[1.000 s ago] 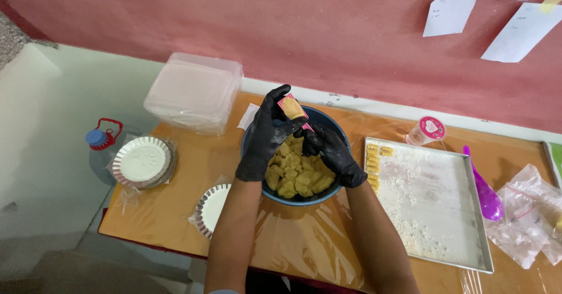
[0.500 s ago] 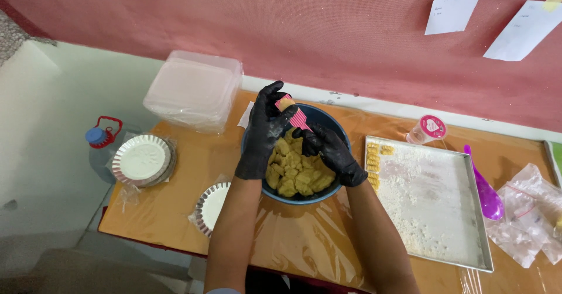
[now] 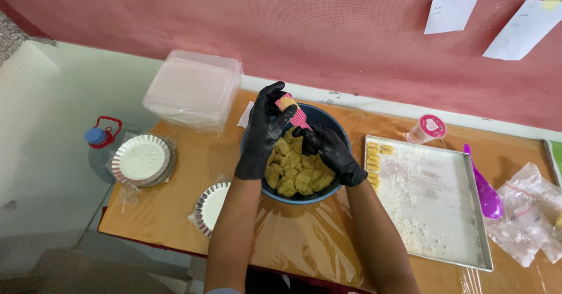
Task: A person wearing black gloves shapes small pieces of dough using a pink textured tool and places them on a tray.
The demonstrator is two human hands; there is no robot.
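Bare tabletop [image 3: 175, 206] between bowl [image 3: 345, 131] and plates [image 3: 140, 159].

Two gloved hands [image 3: 263, 133] [image 3: 331, 150], one bowl [image 3: 328, 121], one tray [image 3: 468, 224], two foil plate stacks [image 3: 140, 159] [image 3: 213, 207].

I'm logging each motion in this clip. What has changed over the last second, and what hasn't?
The left hand still holds the pink ridged tool with a dough piece on it above the blue bowl. The right hand has dropped slightly off the dough, toward the tool's lower end. The floured tray and foil plates stayed put.
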